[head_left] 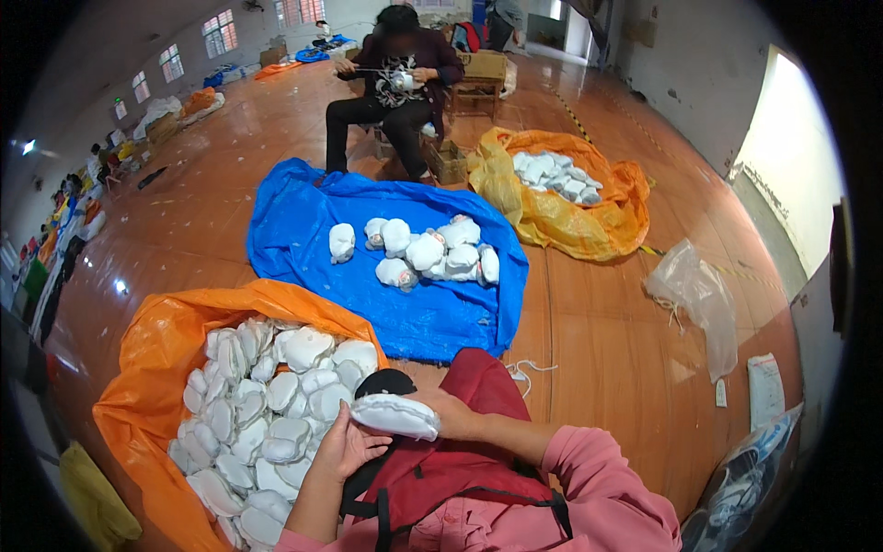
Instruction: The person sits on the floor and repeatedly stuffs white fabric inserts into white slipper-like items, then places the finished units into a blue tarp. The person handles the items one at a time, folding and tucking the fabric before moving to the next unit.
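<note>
Looking at a right hand [451, 413] wrapped onto the right end of a white padded piece [395, 417], so definitely closed on it, with the left hand [348, 451] open at the other end, fingers loosely spread, thumb up by the tip (can't tell from here whether actually touching or just really close). Worth noting the lie of it: straight out leftward from the right-hand grip, long axis running hand to hand, dipping a bit toward the right. Right hand nearer, being the one holding it; left one just beside the free end, slightly lower and closer to the body. Left of the grip, past the left hand: a heap of similar white pieces [280, 391] in an orange sheet [138, 396]. Ahead of the grip: a blue sheet [423, 331] with rounded white bundles [428, 250] on top. Farther ahead and to the right: a yellow sack [499, 175] holding more pale pieces [555, 175]. Directly below the grip: red cloth [437, 486] over the lap
</note>
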